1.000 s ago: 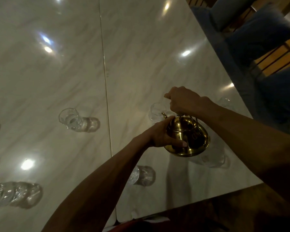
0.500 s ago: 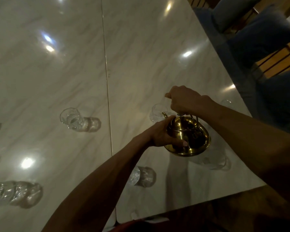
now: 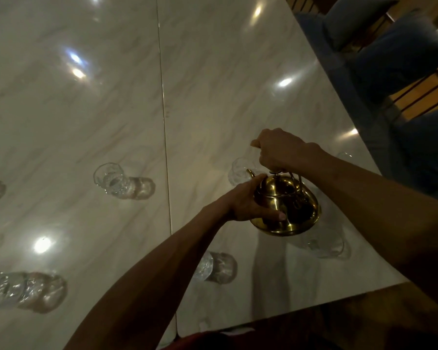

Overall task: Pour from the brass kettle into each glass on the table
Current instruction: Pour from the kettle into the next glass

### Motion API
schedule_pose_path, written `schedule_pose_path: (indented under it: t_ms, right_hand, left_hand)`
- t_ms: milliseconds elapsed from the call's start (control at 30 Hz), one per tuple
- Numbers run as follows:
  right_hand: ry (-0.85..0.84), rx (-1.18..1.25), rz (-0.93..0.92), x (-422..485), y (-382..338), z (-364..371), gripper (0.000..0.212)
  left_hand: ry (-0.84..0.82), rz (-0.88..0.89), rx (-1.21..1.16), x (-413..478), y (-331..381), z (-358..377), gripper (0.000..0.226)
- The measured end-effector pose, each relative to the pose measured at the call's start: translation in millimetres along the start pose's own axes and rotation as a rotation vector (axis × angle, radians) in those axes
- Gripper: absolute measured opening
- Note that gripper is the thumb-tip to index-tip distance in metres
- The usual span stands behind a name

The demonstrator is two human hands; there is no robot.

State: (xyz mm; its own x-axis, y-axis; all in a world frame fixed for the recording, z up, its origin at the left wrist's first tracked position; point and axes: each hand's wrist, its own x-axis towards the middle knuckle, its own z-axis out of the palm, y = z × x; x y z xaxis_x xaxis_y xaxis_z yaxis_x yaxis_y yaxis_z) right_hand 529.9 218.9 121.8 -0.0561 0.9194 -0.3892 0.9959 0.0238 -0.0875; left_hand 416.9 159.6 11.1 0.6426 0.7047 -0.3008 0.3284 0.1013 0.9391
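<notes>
The brass kettle (image 3: 286,205) is held above the marble desk (image 3: 213,72), tilted with its spout (image 3: 250,173) pointing away from the person. The spout tip sits directly over the rim of the glass at the spout (image 3: 238,171). Whether liquid is flowing cannot be determined.

Right hand (image 3: 278,150): grip closed around the kettle's wire handle, directly above the lid knob (image 3: 276,171).

Left hand (image 3: 248,200): grip wrapped against the left side of the kettle body, thumb lying across the lower front of the brass wall.

Positions of the other glasses, all relative to the kettle:
- The near-right glass (image 3: 324,245) stands just below and right of the kettle base, partly covered by it.
- The near glass (image 3: 208,266) stands below and left, partly hidden behind the left forearm.
- The left glass (image 3: 109,179) stands well apart to the left, beyond the desk seam (image 3: 162,97).
- The corner glasses (image 3: 8,289) form a cluster far to the lower left.

Blue cushioned seats (image 3: 402,54) lie beyond the desk edge, above and right of the kettle.
</notes>
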Motion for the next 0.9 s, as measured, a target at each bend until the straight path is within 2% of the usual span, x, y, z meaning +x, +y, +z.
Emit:
schedule_pose_path:
  t_ms: [533,900]
  right_hand:
    - [-0.006,-0.009,0.001,-4.1,3.2,1.4,0.051]
    - [0.020,-0.005,0.001,-11.4,5.3,1.4,0.048]
  left_hand:
    - [-0.014,-0.019,0.048,2.0,-2.5,3.3,0.095]
    - [-0.024,-0.045,0.110,-3.8,2.5,7.3,0.123]
